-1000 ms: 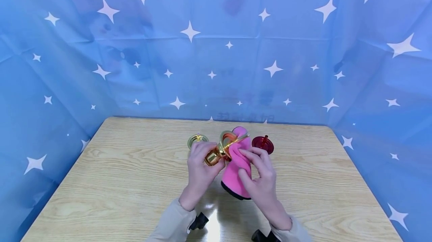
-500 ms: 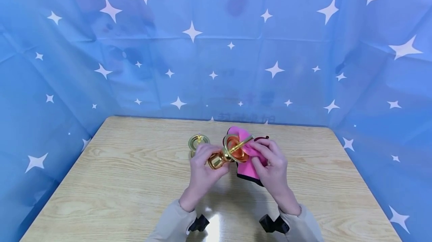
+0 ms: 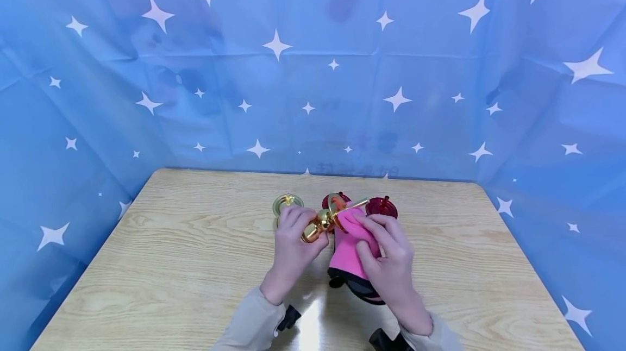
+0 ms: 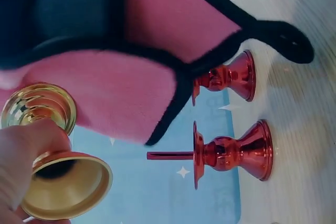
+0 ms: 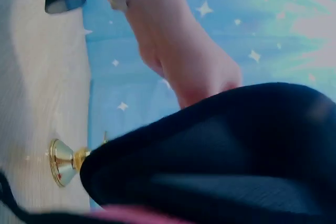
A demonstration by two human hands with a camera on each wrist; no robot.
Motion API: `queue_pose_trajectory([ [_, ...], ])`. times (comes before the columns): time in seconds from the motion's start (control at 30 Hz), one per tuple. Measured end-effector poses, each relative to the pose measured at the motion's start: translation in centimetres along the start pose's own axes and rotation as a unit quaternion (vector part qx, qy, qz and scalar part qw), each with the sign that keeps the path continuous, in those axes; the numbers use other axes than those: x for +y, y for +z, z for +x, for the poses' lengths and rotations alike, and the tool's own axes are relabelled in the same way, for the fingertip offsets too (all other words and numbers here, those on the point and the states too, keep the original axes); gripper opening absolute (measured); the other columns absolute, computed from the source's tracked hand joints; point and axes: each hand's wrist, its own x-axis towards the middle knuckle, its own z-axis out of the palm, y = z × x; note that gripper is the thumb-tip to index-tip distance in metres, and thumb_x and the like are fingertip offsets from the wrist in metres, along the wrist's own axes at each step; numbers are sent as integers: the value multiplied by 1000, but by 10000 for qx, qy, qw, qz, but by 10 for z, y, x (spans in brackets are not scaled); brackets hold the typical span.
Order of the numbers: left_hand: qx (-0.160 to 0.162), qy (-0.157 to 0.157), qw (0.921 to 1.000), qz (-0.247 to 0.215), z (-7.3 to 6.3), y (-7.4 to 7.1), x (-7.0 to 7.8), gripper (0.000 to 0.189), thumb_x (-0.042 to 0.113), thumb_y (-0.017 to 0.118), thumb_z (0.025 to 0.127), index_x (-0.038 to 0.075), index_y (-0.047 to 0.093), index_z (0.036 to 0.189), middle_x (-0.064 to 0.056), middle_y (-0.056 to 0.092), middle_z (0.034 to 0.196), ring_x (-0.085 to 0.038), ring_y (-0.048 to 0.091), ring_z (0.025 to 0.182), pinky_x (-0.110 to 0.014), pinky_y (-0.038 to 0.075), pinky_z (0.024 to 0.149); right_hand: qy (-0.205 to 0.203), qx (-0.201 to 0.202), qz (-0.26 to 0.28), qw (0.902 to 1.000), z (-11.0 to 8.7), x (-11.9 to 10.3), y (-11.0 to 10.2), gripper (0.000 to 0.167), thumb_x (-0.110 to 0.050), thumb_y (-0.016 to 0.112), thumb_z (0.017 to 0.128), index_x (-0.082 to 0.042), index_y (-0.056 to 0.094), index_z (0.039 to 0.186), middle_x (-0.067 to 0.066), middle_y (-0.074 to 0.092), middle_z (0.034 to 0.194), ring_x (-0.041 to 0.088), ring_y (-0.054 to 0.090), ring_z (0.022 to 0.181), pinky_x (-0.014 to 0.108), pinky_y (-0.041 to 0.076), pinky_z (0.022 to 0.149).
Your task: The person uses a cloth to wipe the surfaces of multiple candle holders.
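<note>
My left hand point(image 3: 292, 237) grips a gold candlestick point(image 3: 323, 221) around its stem and base, tilted so the dish and spike point up and right. In the left wrist view its hollow base point(image 4: 71, 192) faces the camera. Pinched in my right hand point(image 3: 393, 257) is a pink cloth point(image 3: 348, 257) with black edging, held against the dish under the spike. The cloth's dark underside point(image 5: 210, 166) fills much of the right wrist view and hides the right fingers there.
A second gold candlestick point(image 3: 287, 201) stands behind my left hand. Two red candlesticks stand behind the cloth, one at the right point(image 3: 381, 207) and one partly covered point(image 3: 341, 198). The wooden table point(image 3: 186, 253) ends at a blue star-patterned curtain point(image 3: 235, 79).
My right hand has moved right and up with the cloth, then back down and slightly left. The cloth has shifted along the dish, uncovering red candlesticks. My left hand keeps its grip, candlestick slightly retilted.
</note>
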Motion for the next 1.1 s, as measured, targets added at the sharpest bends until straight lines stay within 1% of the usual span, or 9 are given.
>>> queue_pose_trajectory([
  [0.1, -19, 139, 9999, 31, 0, 1, 1, 28, 4, 72, 58, 2, 64, 85, -8, 64, 87, -27, 54, 89, -37, 48, 77, -203, 71, -93, 9997, 0, -6, 3, 32, 1, 53, 70, 4, 70, 98, 17, 61, 94, 24, 58, 82, 12, 46, 72],
  [0.27, 109, -310, 9973, -658, 0, 2, -2, 30, 1, 74, 56, 1, 67, 86, -9, 68, 86, -27, 57, 88, -38, 47, 79, -460, -64, 39, 9989, 2, -1, 3, 30, 2, 51, 71, 5, 70, 93, 18, 60, 92, 25, 57, 81, 15, 45, 68],
  [0.4, -19, -630, 9931, -993, 1, 1, -1, 31, 2, 74, 56, 3, 68, 87, -8, 69, 86, -25, 58, 88, -40, 45, 84, -186, -185, 288, 9992, 3, 17, -3, 29, 11, 52, 67, 6, 70, 89, 19, 60, 89, 22, 55, 77, 15, 40, 56],
  [0.53, -456, -1014, 9827, -1481, 1, -1, 3, 33, 0, 76, 56, 5, 69, 88, -8, 68, 87, -24, 58, 86, -36, 47, 80, 85, -248, 440, 9987, 3, 34, -10, 31, 19, 56, 63, 6, 70, 87, 21, 61, 90, 19, 55, 80, 13, 40, 61],
  [0.63, -1030, -1606, 9591, -2089, 1, -5, 6, 32, -2, 77, 59, 5, 69, 89, -7, 67, 89, -19, 58, 84, -29, 49, 71, 143, -337, 518, 9980, 6, 41, -14, 31, 20, 58, 64, 5, 70, 89, 21, 61, 93, 16, 57, 88, 12, 42, 69],
  [0.73, -1754, -2312, 9142, -2829, 3, -9, 10, 29, -5, 76, 64, 2, 69, 91, -9, 66, 91, -13, 59, 83, -26, 52, 72, 175, -395, 578, 9974, 11, 47, -17, 29, 18, 59, 67, 5, 70, 91, 22, 61, 94, 15, 58, 92, 10, 41, 67],
  [0.83, -2332, -2654, 8720, -3389, 4, -11, 11, 26, -8, 73, 67, -3, 67, 92, -14, 65, 92, -10, 59, 83, -29, 54, 74, 132, -601, 725, 9955, 16, 51, -20, 25, 13, 60, 71, 3, 71, 91, 19, 62, 94, 15, 57, 90, 9, 36, 60],
  [0.93, -2606, -2566, 8581, -3604, 3, -10, 11, 25, -9, 72, 68, -5, 66, 92, -16, 64, 90, -9, 59, 81, -31, 54, 73, 22, -1014, 1070, 9891, 20, 54, -21, 23, 11, 62, 76, -1, 71, 93, 16, 63, 95, 16, 57, 90, 11, 39, 63],
  [1.1, -2528, -2552, 8552, -3736, 2, -9, 13, 26, -11, 71, 67, -6, 65, 91, -15, 64, 88, -9, 58, 80, -27, 53, 70, 243, -1570, 1347, 9781, 23, 52, -27, 28, 18, 60, 75, -2, 70, 94, 16, 61, 96, 14, 56, 95, 15, 45, 78],
])
